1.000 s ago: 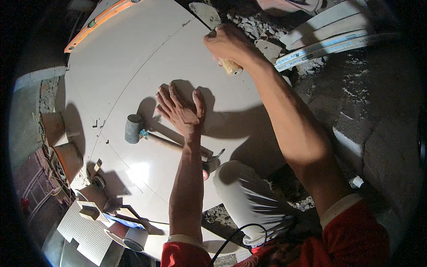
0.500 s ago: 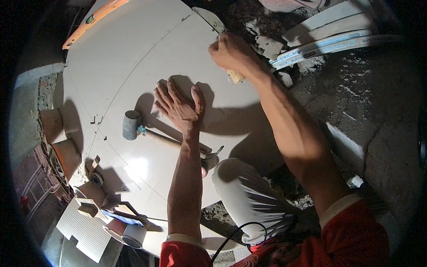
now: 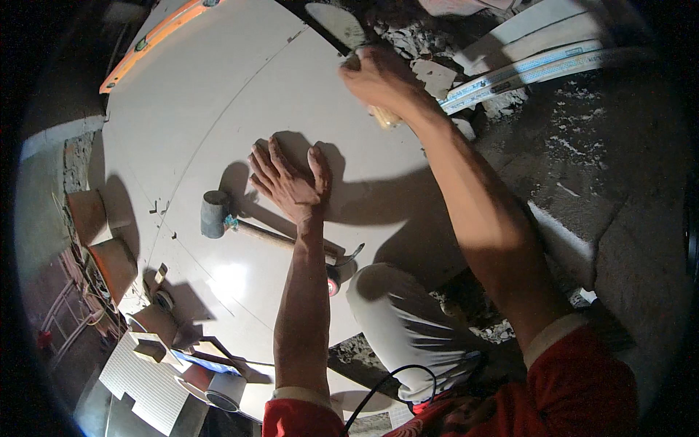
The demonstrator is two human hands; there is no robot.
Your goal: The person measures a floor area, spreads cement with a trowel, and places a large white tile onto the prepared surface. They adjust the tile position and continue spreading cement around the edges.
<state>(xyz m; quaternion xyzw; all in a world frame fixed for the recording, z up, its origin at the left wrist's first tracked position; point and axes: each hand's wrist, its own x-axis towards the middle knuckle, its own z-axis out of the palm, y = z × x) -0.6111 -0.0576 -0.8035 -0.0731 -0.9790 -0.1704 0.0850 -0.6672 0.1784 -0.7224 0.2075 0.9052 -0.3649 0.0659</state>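
Fingers spread, my left hand [image 3: 290, 186] lies flat on the large pale floor tiles [image 3: 171, 109]. My right hand [image 3: 382, 81] is wrapped round the wooden handle of a trowel [image 3: 336, 25] at the tile's far right edge. The handle's butt sticks out below my fist, and the broad blade points away, over the dark gap beside the tile. Whether the blade touches the edge, I cannot tell. A rubber mallet [image 3: 215, 214] lies on the tile left of my left hand, its wooden handle passing under my left forearm.
An orange spirit level [image 3: 142, 47] lies at the far left. Pots [image 3: 113, 269], a roll of tape and a perforated sheet [image 3: 149, 379] stand or lie at lower left. Broken mortar [image 3: 435, 76] and long metal straightedges [image 3: 531, 75] lie at right. My bent knee [image 3: 389, 306] is near.
The trowel blade has come up into fuller view beyond the tile edge, my right hand shifting slightly with it. My left hand stays flat in place.
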